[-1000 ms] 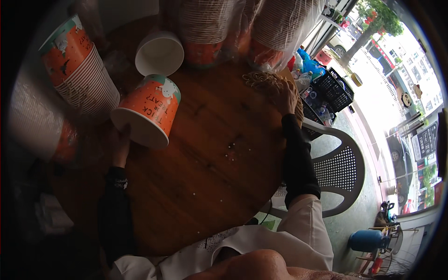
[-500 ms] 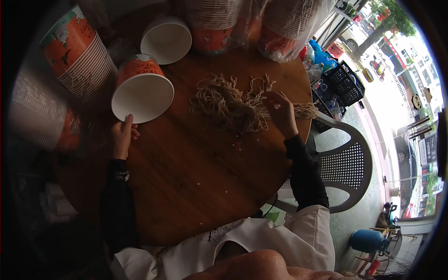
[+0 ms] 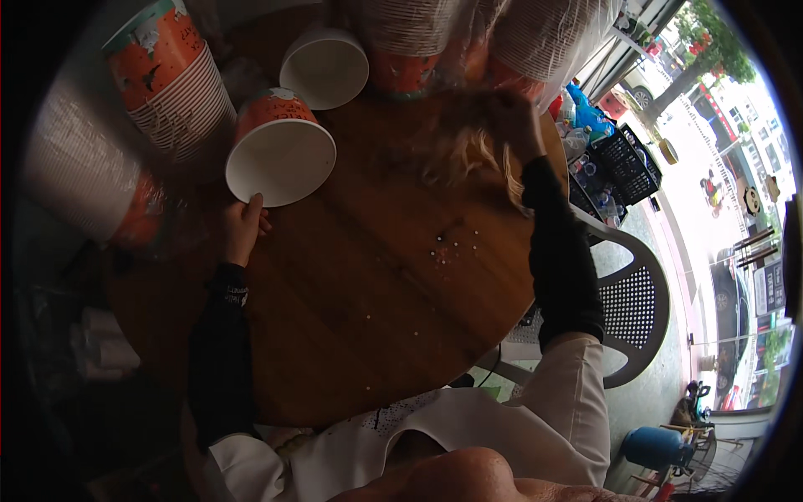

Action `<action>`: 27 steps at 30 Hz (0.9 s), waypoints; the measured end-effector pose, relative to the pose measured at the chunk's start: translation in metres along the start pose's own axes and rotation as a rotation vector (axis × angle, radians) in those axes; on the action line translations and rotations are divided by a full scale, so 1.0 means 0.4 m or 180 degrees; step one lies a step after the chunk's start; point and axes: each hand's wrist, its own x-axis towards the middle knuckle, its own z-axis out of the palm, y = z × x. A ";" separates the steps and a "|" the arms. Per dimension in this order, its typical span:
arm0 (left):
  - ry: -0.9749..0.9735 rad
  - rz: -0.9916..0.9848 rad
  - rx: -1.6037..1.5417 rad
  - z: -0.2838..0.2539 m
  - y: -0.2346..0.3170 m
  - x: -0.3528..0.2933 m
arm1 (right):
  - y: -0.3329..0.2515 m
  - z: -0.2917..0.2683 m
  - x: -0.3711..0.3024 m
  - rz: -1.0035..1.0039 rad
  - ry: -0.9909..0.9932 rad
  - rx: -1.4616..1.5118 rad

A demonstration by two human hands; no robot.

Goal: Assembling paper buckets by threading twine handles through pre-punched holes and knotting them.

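Note:
On the left of the round table, a paper tub with an orange printed outside leans with its white mouth toward me. My left hand is at its lower rim, thumb on the edge and fingers curled below. At the far right side, my right hand is closed on a bundle of beige string. The bundle is smeared by motion, and loose ends hang beside the wrist. Small white bits lie on the wood nearer to me.
Behind the held tub stands another white-mouthed tub. A tall tub stack rises at left, and plastic-wrapped stacks line the table's far side. A grey plastic chair and black crates stand to the right.
My right hand has closed on the string bundle and swept it away from me, baring white bits on the table. The left hand and tub keep their place; the view has shifted slightly.

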 end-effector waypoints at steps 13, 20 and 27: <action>-0.0329 0.0459 0.0307 0.004 -0.010 0.030 | 0.202 -0.343 -0.032 -0.0752 0.0276 -0.3542; -0.0326 0.0058 0.0634 -0.005 0.039 -0.023 | 0.113 -0.148 -0.281 0.0519 0.0185 -0.1207; -0.0364 0.0716 0.1229 0.018 0.005 -0.053 | 0.013 0.016 -0.253 -0.0003 -0.0412 -0.1133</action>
